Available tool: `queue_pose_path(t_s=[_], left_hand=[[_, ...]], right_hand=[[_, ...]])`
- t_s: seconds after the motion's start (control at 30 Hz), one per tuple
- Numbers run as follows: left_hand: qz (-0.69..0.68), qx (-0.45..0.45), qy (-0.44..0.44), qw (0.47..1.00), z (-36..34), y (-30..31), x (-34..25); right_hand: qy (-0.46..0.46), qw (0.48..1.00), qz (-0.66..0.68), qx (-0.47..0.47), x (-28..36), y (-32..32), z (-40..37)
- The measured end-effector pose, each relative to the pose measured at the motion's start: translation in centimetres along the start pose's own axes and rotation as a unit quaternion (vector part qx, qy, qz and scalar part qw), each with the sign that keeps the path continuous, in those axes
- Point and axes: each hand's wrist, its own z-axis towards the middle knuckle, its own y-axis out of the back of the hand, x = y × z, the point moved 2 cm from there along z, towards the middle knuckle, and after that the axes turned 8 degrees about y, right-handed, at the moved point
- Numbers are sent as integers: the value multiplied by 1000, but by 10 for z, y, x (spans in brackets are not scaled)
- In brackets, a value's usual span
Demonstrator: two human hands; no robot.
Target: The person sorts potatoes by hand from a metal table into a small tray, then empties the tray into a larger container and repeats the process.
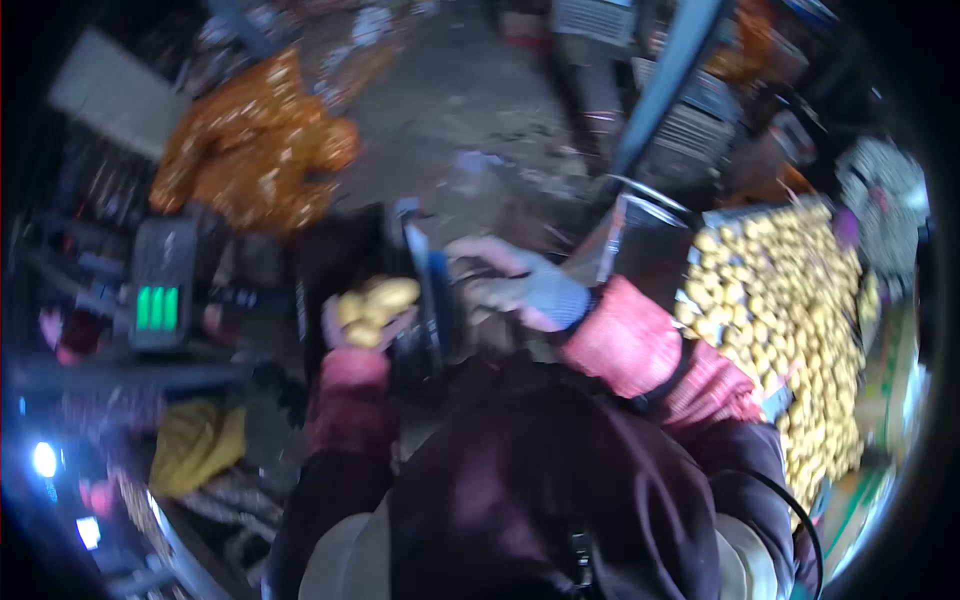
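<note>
My left hand [337, 326], below a pink sleeve cuff, is closed around several small yellow potatoes [376, 305]. It is over a dark, black-lined container [345, 238] whose inside is too dark to make out. To the right, my right hand [525, 287] wears a pale glove with a blue-grey cuff. Its fingers point left and stand apart, smeared by motion, with nothing visible between them. A blue-edged upright panel [430, 285] stands between the two hands. Many more potatoes [775, 310] lie spread on a broad surface to my right.
A shiny orange plastic bag [255, 150] lies at the upper left. Below it stands a device with a green lit display [157, 307]. A blue-grey post [668, 85] slants across the upper right, near grey crates [690, 125]. A yellow cloth [197, 447] lies at lower left.
</note>
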Motion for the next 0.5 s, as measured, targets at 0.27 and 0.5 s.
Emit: queue_pose_path(t_s=[0.27, 0.5], left_hand=[[360, -314, -72, 876, 19, 26, 7], [701, 18, -267, 661, 92, -168, 154]], right_hand=[[-30, 945, -233, -227, 27, 78, -104], [115, 854, -146, -486, 22, 88, -285]])
